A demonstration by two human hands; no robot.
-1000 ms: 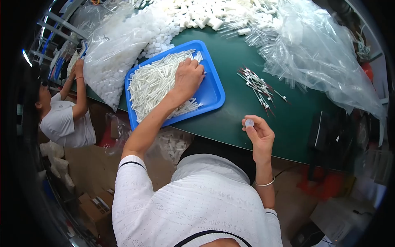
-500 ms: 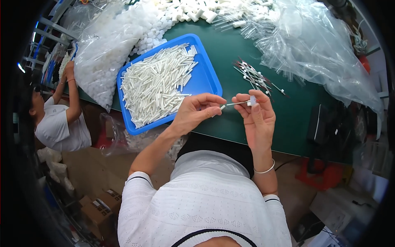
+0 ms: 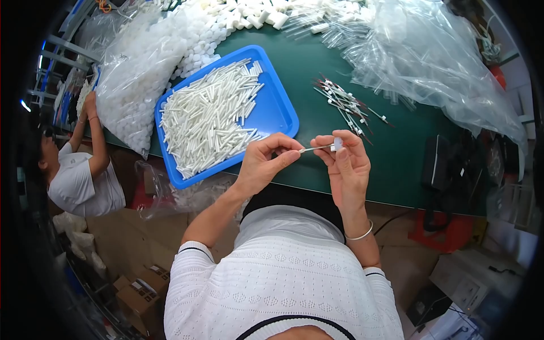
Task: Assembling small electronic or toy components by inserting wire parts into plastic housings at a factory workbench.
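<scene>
My left hand (image 3: 266, 161) pinches one end of a thin white stick (image 3: 316, 148) held level over the table's near edge. My right hand (image 3: 347, 164) pinches a small white cap (image 3: 338, 144) at the stick's other end. Both hands hover above the green table (image 3: 396, 153), just right of a blue tray (image 3: 277, 110) piled with several white sticks (image 3: 209, 116). A small heap of finished sticks with caps and red tips (image 3: 347, 105) lies on the table beyond my right hand.
A clear bag of white caps (image 3: 136, 73) sits left of the tray, loose caps (image 3: 238, 14) at the back, crumpled clear bags (image 3: 430, 56) at the right. Another person (image 3: 79, 170) sits at the far left. A black box (image 3: 439, 164) stands at the right edge.
My left hand left the tray with a stick and came to my right hand, which rose from the table edge with the cap. Stick and cap now meet between both hands.
</scene>
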